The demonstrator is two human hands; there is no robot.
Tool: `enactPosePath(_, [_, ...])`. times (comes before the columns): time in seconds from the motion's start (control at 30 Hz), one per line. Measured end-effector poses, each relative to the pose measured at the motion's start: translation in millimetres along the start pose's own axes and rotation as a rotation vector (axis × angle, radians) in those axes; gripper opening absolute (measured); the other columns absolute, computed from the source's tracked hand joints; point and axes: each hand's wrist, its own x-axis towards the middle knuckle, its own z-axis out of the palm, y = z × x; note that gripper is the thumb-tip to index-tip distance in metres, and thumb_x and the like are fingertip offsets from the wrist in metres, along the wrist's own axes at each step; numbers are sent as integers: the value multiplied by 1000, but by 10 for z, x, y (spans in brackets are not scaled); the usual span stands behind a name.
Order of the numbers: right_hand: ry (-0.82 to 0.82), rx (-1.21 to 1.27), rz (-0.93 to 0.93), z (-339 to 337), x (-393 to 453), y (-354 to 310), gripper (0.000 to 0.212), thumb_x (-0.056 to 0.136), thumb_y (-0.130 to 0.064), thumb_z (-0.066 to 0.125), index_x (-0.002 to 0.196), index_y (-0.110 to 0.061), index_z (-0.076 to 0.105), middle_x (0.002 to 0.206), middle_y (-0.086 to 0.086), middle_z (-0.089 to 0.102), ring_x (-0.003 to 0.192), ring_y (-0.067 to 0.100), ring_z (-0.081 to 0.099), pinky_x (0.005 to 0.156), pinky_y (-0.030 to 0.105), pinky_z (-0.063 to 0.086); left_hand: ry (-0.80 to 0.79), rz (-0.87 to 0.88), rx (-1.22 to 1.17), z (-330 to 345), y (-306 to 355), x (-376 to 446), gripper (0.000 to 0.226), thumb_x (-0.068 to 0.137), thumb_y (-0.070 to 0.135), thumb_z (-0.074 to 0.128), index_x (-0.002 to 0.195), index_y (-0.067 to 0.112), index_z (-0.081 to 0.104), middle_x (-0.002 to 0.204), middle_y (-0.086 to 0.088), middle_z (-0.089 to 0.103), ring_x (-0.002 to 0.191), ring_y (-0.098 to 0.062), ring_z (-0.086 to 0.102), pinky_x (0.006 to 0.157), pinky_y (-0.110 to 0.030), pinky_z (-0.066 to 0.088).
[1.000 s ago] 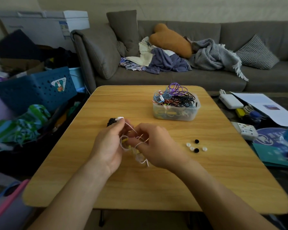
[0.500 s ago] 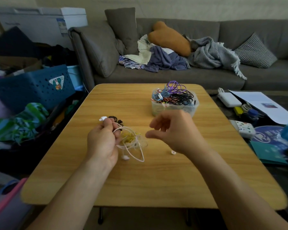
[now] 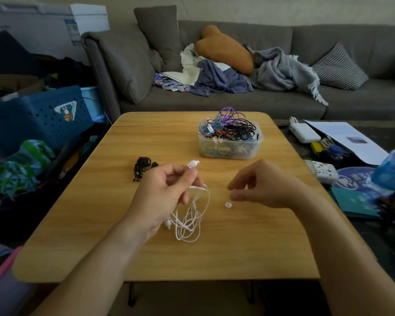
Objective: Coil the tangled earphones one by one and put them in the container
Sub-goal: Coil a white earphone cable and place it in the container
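My left hand [image 3: 164, 195] holds a white earphone [image 3: 189, 215] above the wooden table [image 3: 214, 254]. Its thumb and fingers pinch the cord just below one earbud, which sticks up above the fingers. Loose white loops and the other earbud hang below the hand. My right hand [image 3: 265, 185] hovers to the right, fingers loosely curled, holding nothing. A small white ear tip [image 3: 227, 205] lies on the table just under its fingertips. A clear plastic container [image 3: 229, 144] full of coiled earphones stands at the far middle. A tangled black earphone [image 3: 143, 167] lies left of my left hand.
A grey sofa [image 3: 237, 99] with cushions and blankets runs behind the table. Blue crates [image 3: 37, 115] and clothes crowd the left side. Papers, a white charger [image 3: 303, 132], a remote and a blue bottle [image 3: 392, 169] lie on the floor to the right.
My right hand let go of the white cord and moved off to the right. My left hand lifted the earphone, so its loops now hang down. Several ear tips seen earlier are now hidden.
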Motion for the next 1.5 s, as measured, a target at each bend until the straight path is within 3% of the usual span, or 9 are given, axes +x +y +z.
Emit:
enactPosePath(0.13, [-47, -161, -29, 164, 68, -165, 17, 76, -30, 83, 92, -26, 79, 85, -10, 73, 68, 1, 57, 58, 8, 42, -67, -44, 19, 87, -31, -13, 12, 91, 10, 62, 103, 7, 61, 75, -8, 73, 43, -11, 40, 46, -10, 40])
enactPosePath(0.27, [-54, -196, 13, 203, 60, -215, 7, 81, -25, 79, 89, -24, 78, 91, -7, 72, 87, 12, 63, 81, 33, 54, -116, -88, 4, 108, -61, -34, 15, 92, 9, 62, 107, 10, 62, 76, -7, 72, 44, -10, 42, 44, -15, 37])
enactPosePath(0.43, [-25, -211, 19, 204, 5, -253, 4, 91, -19, 66, 93, -20, 70, 95, -4, 67, 92, 16, 60, 77, 28, 46, -127, -191, -78, 105, -41, -54, 11, 93, 10, 61, 104, 8, 62, 80, -8, 72, 45, -12, 45, 41, -18, 35])
enactPosePath(0.5, [121, -68, -19, 202, 10, -271, 4, 92, -19, 65, 89, -21, 66, 84, -8, 67, 81, 12, 62, 71, 26, 48, -112, -211, -92, 109, -36, -57, 11, 92, 11, 62, 103, 8, 62, 81, -8, 73, 45, -12, 45, 41, -18, 34])
enactPosePath(0.57, [213, 280, -60, 204, -2, -313, 7, 88, -18, 72, 91, -17, 66, 75, -3, 71, 67, 10, 66, 62, 23, 52, -88, -206, -93, 124, -34, -58, 12, 91, 13, 64, 102, 8, 63, 82, -8, 73, 46, -12, 45, 43, -19, 35])
enactPosePath(0.67, [176, 904, -103, 205, -61, -362, 22, 75, -10, 79, 94, -6, 69, 72, 8, 72, 65, 17, 68, 58, 25, 56, -52, -186, -109, 139, -36, -61, 12, 91, 13, 65, 102, 9, 64, 81, -8, 74, 45, -13, 46, 42, -18, 34])
enactPosePath(0.73, [162, 1080, -102, 205, -83, -363, 26, 66, -11, 78, 90, -4, 71, 72, 9, 72, 67, 18, 68, 60, 25, 57, -35, -169, -131, 144, -32, -59, 13, 91, 13, 65, 102, 7, 63, 79, -9, 73, 45, -15, 46, 38, -17, 32])
enactPosePath(1.2, [257, 1074, -175, 295, -40, -376, 26, 61, -11, 83, 85, -7, 75, 80, 11, 76, 68, 14, 66, 62, 22, 53, -8, 48, -134, 125, -58, -62, 17, 88, 14, 66, 100, 2, 68, 86, -14, 74, 57, -23, 64, 40, -21, 37])
enactPosePath(1.5, [7, 1367, -116, 291, -30, -328, 20, 75, -5, 66, 93, -4, 74, 86, 17, 75, 78, 20, 73, 71, 26, 59, 58, 84, -223, 140, -66, -43, 23, 80, 20, 69, 93, 2, 68, 76, -13, 72, 47, -18, 57, 39, -21, 35])
